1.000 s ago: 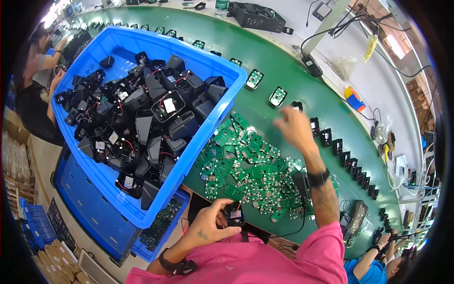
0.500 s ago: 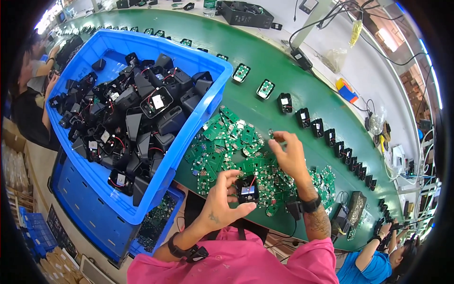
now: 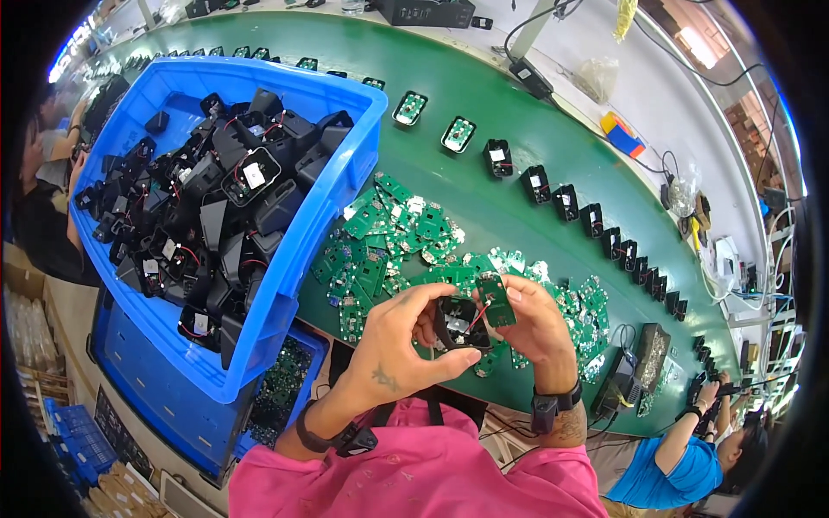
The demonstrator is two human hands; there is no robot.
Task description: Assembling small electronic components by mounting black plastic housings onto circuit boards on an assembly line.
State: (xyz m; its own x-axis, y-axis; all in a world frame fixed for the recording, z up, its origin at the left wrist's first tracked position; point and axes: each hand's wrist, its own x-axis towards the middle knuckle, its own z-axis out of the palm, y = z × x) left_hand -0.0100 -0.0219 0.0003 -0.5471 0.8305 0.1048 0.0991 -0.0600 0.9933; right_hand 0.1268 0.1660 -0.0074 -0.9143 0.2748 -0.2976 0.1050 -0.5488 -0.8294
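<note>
Just above the near side of the green bench [image 3: 518, 233], two hands hold two things: one black case [image 3: 449, 323] in the left hand [image 3: 389, 345] and one circuit board [image 3: 496, 302] in the right hand [image 3: 537, 324]. The left hand is half curled, its thumb and fingers set around the case's sides; the right hand is pinched, thumb and fingers closed on the board. Thin red and white wires [image 3: 477, 320] rise from the case toward the board, but whether they are joined, I cannot tell. One heap of loose boards [image 3: 380, 229], too many to count, spreads beyond and beside the hands. Farther off sit two filled cases [image 3: 458, 135] with boards showing, then a curving row of cases [image 3: 535, 184], at least eight. One blue bin [image 3: 275, 324] at left carries a jumble of dozens more. The bin is smooth, shiny plastic with a thick rim; the cases are matt, box-shaped, round-cornered and hollow. The held board is flat, thin and oblong, standing tilted beside the case's mouth; those in the heap are rough with small metal parts.
</note>
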